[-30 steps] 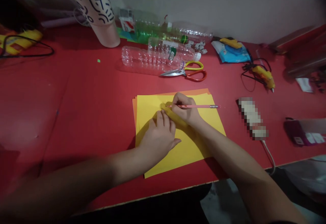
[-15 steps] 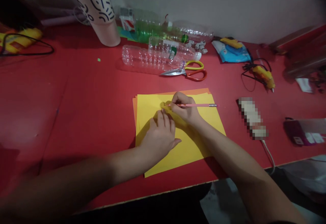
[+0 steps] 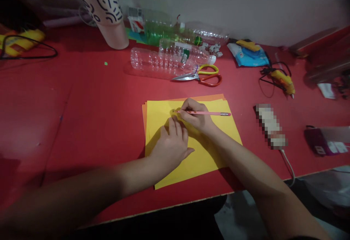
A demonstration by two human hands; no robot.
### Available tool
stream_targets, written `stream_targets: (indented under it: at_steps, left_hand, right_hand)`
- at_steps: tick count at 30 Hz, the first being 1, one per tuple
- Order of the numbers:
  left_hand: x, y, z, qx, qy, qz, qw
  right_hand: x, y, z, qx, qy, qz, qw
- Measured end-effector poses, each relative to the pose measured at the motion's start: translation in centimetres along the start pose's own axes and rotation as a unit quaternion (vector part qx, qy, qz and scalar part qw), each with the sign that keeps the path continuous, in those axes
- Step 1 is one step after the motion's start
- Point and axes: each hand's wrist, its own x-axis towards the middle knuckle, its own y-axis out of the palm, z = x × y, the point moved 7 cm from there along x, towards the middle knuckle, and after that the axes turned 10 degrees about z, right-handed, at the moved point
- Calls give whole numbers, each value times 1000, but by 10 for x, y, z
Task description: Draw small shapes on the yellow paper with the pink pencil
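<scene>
Yellow paper (image 3: 175,174) lies over orange sheets (image 3: 210,97) on the red table. My left hand (image 3: 172,143) rests flat on the yellow paper, thumb spread to the right, with nothing held. In my right hand (image 3: 197,116) is a pink pencil (image 3: 212,113), its eraser end pointing right and its tip at the paper's upper middle. A small mark shows beside the tip, too small to make out. Just beyond the paper are scissors (image 3: 193,77) with one yellow and one red handle.
Clear plastic bottles (image 3: 153,59) and a green bottle (image 3: 158,30) lie toward the wall. A large tumbler (image 3: 112,28) stands back left. To the right are a blue packet (image 3: 250,56), a yellow glue gun (image 3: 284,81) and a pixelated object (image 3: 270,127).
My right hand and the pencil have shifted slightly to the left, and the eraser end sits a little lower. My left hand has stayed in place.
</scene>
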Motion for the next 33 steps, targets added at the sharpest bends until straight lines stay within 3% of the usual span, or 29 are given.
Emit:
stream_targets:
  at_steps: [18, 33]
  left_hand:
    - [0, 1, -2, 21, 0, 11, 1000]
    - [-1, 0, -1, 26, 1, -12, 1000]
  right_hand:
    - [0, 3, -4, -26, -2, 2, 1000]
    - [-2, 1, 2, -24, -3, -23, 999]
